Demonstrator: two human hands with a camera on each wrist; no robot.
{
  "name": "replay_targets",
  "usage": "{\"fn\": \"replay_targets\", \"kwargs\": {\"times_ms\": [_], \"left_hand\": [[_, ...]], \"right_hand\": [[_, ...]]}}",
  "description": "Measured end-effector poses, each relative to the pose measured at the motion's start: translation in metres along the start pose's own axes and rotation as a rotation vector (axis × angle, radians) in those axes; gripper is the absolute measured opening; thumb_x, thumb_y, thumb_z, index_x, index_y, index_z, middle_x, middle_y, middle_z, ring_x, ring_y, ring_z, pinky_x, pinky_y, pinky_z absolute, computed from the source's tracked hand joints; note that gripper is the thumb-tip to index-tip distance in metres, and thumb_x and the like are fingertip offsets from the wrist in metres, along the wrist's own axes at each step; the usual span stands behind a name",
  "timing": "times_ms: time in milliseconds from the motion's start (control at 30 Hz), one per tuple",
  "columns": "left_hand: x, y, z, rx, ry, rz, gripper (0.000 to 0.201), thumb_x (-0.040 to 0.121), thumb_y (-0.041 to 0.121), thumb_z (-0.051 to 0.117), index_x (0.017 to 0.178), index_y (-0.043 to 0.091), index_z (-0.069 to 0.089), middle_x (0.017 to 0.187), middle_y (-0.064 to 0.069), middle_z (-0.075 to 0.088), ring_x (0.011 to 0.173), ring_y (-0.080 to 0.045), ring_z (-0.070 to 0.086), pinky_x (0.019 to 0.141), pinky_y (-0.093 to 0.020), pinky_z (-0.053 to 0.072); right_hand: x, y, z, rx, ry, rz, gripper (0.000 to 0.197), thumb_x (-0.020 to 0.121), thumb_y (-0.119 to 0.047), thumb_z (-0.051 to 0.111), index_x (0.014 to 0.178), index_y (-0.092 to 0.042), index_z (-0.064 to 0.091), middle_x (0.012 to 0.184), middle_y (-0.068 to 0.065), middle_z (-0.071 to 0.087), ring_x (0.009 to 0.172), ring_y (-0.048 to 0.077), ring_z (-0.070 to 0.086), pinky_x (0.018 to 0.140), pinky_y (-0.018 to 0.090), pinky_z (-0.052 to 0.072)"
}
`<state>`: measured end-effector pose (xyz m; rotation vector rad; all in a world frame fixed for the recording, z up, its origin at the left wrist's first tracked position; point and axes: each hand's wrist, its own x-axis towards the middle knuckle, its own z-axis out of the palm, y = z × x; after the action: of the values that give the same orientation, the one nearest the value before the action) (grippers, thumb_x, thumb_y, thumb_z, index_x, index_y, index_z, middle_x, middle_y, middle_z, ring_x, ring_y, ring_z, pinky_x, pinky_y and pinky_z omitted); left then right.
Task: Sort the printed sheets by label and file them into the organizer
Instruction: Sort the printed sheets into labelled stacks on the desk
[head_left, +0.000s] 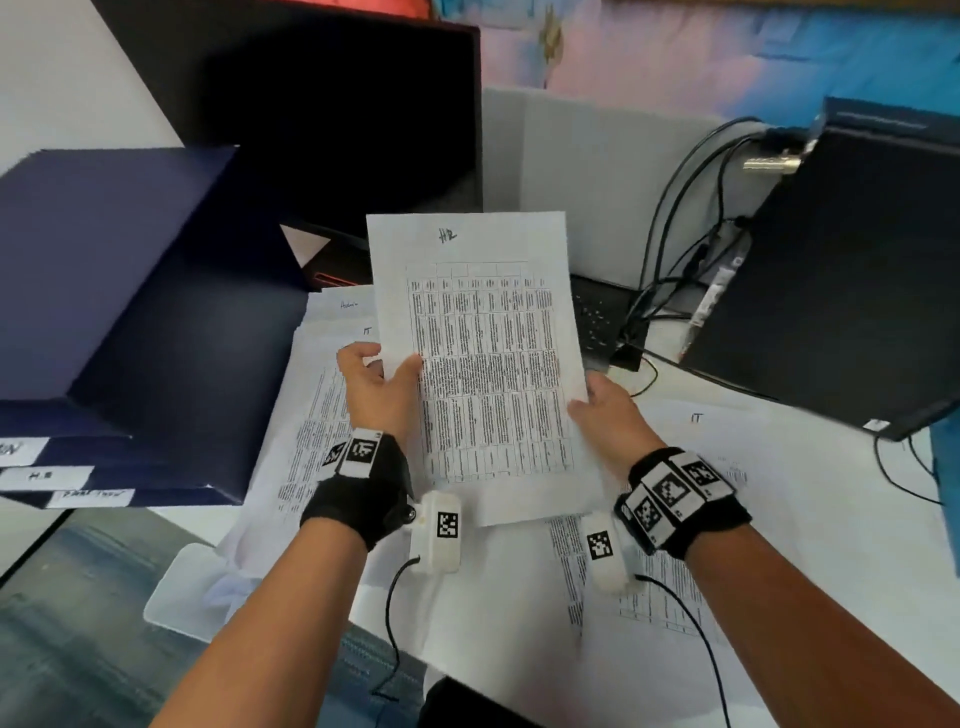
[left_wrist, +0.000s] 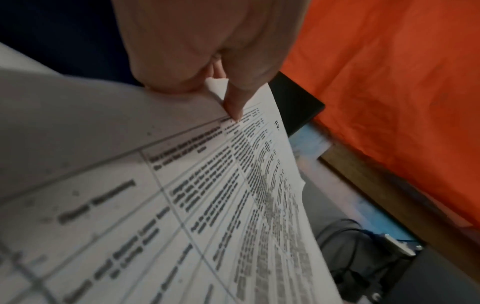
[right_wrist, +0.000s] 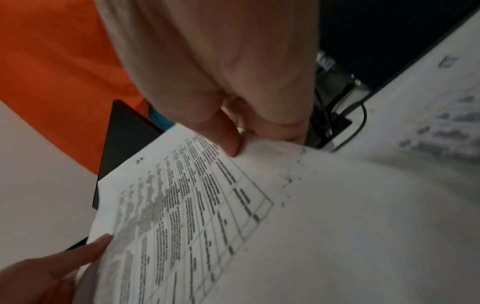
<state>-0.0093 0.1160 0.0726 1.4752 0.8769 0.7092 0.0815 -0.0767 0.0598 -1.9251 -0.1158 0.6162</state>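
I hold a printed sheet (head_left: 483, 364) with a table and a handwritten "HR" label at its top, raised above the desk. My left hand (head_left: 382, 382) pinches its left edge, thumb on the front. My right hand (head_left: 605, 410) grips its right edge. The left wrist view shows the sheet (left_wrist: 233, 185) pinched between my thumb and fingers (left_wrist: 235, 98). In the right wrist view my thumb (right_wrist: 228, 135) presses on the sheet (right_wrist: 207, 205). The dark blue organizer (head_left: 130, 312) with white tab labels (head_left: 47, 475) stands at the left.
More printed sheets (head_left: 322, 415) marked "IT" and "Admin" are spread on the white desk (head_left: 831, 519). A black monitor (head_left: 337, 114) stands behind, a black computer case (head_left: 841, 280) with cables (head_left: 670, 249) at the right.
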Motion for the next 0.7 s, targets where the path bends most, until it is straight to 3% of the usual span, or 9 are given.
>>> {"fn": "replay_targets", "kwargs": {"times_ms": [100,233,300,400,433,500,633,700], "left_hand": [[0.012,-0.014,-0.027,0.157,-0.007,-0.019,0.039,0.086,0.007,0.060,0.112,0.023,0.035,0.090,-0.002,0.055,0.067,-0.013,0.054,0.058,-0.019,0.046],[0.027,-0.037,-0.065,0.496,-0.147,-0.094,0.037,0.083,-0.005,0.046,0.110,0.019,0.054,0.087,-0.002,0.058,0.062,-0.012,0.051,0.050,-0.017,0.042],[0.033,-0.045,-0.083,0.581,-0.164,-0.123,0.040,0.081,-0.007,0.044,0.107,0.019,0.061,0.096,-0.008,0.063,0.062,-0.016,0.054,0.054,-0.019,0.045],[0.047,-0.052,-0.105,0.678,-0.140,-0.160,0.044,0.081,-0.009,0.043,0.110,0.018,0.063,0.100,-0.002,0.061,0.077,-0.021,0.059,0.068,-0.022,0.047],[0.051,-0.053,-0.112,0.704,-0.145,-0.177,0.045,0.081,-0.010,0.043,0.111,0.016,0.063,0.098,-0.001,0.061,0.084,-0.023,0.061,0.073,-0.025,0.047],[0.059,-0.056,-0.122,0.767,-0.162,-0.186,0.043,0.082,-0.010,0.047,0.114,0.013,0.063,0.105,-0.007,0.064,0.098,-0.028,0.062,0.081,-0.028,0.047],[0.080,-0.067,-0.132,0.928,-0.226,-0.170,0.044,0.080,-0.010,0.049,0.118,0.011,0.061,0.128,-0.012,0.055,0.112,-0.029,0.056,0.089,-0.028,0.044],[0.088,-0.072,-0.133,1.034,-0.279,-0.142,0.036,0.080,-0.007,0.048,0.108,0.010,0.063,0.130,-0.013,0.052,0.112,-0.029,0.054,0.092,-0.033,0.046]], "right_hand": [[0.001,0.004,0.028,0.015,-0.029,0.049,0.030,0.092,-0.001,0.042,0.108,-0.017,0.061,0.110,0.001,0.067,0.102,0.019,0.063,0.086,0.030,0.051],[0.004,0.009,0.064,0.022,-0.055,0.112,0.025,0.091,0.000,0.041,0.100,-0.016,0.058,0.102,0.001,0.065,0.095,0.018,0.061,0.074,0.024,0.049],[0.008,0.014,0.084,-0.035,-0.095,0.142,0.026,0.088,0.003,0.039,0.099,-0.008,0.059,0.094,0.000,0.063,0.087,0.019,0.059,0.069,0.024,0.046],[0.015,0.024,0.114,-0.157,-0.170,0.187,0.022,0.078,0.004,0.041,0.091,0.013,0.056,0.078,0.006,0.048,0.071,0.018,0.045,0.059,0.026,0.034],[0.018,0.028,0.122,-0.177,-0.186,0.207,0.016,0.074,0.003,0.043,0.082,0.010,0.055,0.078,0.006,0.045,0.070,0.018,0.043,0.060,0.028,0.032],[0.023,0.031,0.138,-0.221,-0.232,0.224,0.010,0.071,0.001,0.047,0.071,-0.009,0.051,0.076,0.007,0.046,0.069,0.020,0.046,0.061,0.031,0.036],[0.021,0.018,0.157,-0.329,-0.271,0.204,0.029,0.075,0.000,0.056,0.058,-0.015,0.039,0.070,0.012,0.047,0.068,0.021,0.051,0.062,0.033,0.043],[0.019,0.013,0.162,-0.366,-0.273,0.209,0.026,0.080,-0.004,0.059,0.060,-0.013,0.046,0.068,0.013,0.055,0.065,0.024,0.056,0.061,0.032,0.051]]}}
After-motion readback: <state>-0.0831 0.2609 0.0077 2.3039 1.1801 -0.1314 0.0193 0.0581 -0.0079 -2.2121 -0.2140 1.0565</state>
